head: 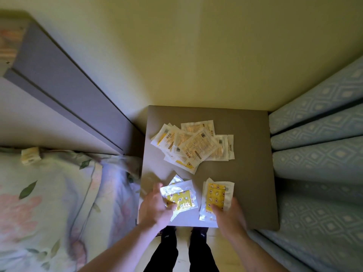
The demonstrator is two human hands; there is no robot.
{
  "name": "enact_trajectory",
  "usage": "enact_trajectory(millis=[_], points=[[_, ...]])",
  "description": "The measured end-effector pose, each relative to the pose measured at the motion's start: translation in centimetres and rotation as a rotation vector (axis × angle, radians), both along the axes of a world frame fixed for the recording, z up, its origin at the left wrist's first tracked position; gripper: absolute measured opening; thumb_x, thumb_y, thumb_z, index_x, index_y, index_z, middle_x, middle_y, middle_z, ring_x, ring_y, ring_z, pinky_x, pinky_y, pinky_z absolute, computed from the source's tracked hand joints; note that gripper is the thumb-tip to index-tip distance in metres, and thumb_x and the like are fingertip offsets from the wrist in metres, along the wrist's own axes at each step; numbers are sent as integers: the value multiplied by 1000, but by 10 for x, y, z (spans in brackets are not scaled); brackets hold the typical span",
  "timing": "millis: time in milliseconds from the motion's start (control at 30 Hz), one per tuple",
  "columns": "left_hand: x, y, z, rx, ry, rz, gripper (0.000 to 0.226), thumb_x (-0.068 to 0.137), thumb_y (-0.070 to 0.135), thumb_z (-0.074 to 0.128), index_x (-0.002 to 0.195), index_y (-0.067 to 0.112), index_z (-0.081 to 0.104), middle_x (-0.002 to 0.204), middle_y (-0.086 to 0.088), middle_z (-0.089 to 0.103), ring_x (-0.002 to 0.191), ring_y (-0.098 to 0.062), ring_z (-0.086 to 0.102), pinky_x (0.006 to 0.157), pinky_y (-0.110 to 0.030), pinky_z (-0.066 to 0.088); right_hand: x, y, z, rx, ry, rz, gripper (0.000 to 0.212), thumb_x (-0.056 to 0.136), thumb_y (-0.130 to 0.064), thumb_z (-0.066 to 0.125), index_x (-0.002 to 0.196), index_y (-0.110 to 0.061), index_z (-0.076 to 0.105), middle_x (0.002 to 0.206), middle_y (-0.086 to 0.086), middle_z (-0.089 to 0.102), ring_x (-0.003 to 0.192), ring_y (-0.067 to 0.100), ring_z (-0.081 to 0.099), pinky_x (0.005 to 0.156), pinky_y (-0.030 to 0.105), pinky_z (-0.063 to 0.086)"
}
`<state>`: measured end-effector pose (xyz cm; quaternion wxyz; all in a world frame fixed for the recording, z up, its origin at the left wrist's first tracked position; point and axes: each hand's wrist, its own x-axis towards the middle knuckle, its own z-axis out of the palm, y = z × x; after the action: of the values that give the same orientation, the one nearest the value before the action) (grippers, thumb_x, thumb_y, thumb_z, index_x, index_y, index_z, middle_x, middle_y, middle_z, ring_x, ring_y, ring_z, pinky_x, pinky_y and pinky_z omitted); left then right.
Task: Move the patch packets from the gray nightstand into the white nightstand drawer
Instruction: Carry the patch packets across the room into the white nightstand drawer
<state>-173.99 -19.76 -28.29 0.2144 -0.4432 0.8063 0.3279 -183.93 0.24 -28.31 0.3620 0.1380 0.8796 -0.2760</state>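
A: Where do your hands stand?

B: Your left hand point(157, 208) pinches a few patch packets point(179, 199); your right hand point(228, 214) grips another bunch point(216, 197), fingers point(217, 210) closed on it. The main pile point(193, 146) lies further back on the gray nightstand point(245, 173) worktop.

A: Advice?

B: Square each slippery bunch before lifting; the white drawer isn't in view

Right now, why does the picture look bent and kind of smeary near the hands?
Head view: the wide-angle lens bows the curtain and headboard outward. Left hand and right hand are motion-blurred, as are the packets they touch. The pile of packets on the gray nightstand is sharper. Light is dim and yellowish.
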Motion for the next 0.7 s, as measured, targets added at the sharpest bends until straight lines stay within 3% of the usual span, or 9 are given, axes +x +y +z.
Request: enact_trajectory(millis=[100, 167, 233, 333, 433, 633, 700], points=[[4, -4, -3, 100, -36, 51, 66, 78, 43, 80, 134, 24, 50, 110, 9, 68, 103, -18, 66, 81, -26, 50, 1, 4, 3, -10, -34, 20, 27, 89, -26, 75, 110, -26, 58, 103, -8, 69, 92, 20, 68, 78, 36, 54], [6, -6, 0, 99, -61, 91, 36, 76, 36, 78, 104, 27, 57, 94, 14, 69, 91, -15, 67, 76, -27, 54, 2, 7, 8, -16, -54, 19, 26, 89, -19, 74, 107, -27, 58, 101, -8, 69, 87, 17, 66, 68, 30, 49], [7, -7, 5, 60, -65, 119, 28, 72, 34, 73, 89, 28, 52, 88, 14, 66, 87, -15, 68, 74, -31, 57, 3, 10, 13, -27, -71, 2, 27, 89, -16, 73, 107, -28, 57, 98, -10, 67, 86, 15, 65, 63, 27, 46], [7, -5, 11, -56, -22, 33, 41, 71, 50, 70, 102, 33, 50, 107, 15, 56, 96, -17, 66, 70, -28, 52, 6, 9, 17, -51, -77, -75, 27, 89, -14, 73, 108, -27, 58, 96, -10, 66, 85, 14, 64, 64, 27, 47], [5, 0, 11, -109, -39, -53, 53, 77, 65, 66, 116, 34, 49, 112, 14, 63, 103, -18, 66, 72, -30, 52, 9, 10, 18, -70, -52, -143, 21, 92, -13, 67, 109, -23, 63, 96, -7, 70, 84, 12, 65, 69, 29, 48], [6, 7, 9, 103, -48, 59, 28, 88, 54, 69, 88, 27, 61, 89, 6, 67, 92, -20, 67, 69, -27, 45, 20, 10, 29, -106, -40, -224, 20, 94, -14, 63, 110, -27, 62, 99, -6, 71, 87, 13, 67, 71, 31, 50], [9, 6, 18, 150, -49, 119, 29, 90, 53, 67, 87, 25, 62, 86, 1, 68, 93, -25, 69, 72, -30, 50, 23, 11, 45, -112, -38, -242, 19, 94, -14, 62, 107, -28, 63, 97, -8, 71, 86, 12, 66, 68, 29, 49]])
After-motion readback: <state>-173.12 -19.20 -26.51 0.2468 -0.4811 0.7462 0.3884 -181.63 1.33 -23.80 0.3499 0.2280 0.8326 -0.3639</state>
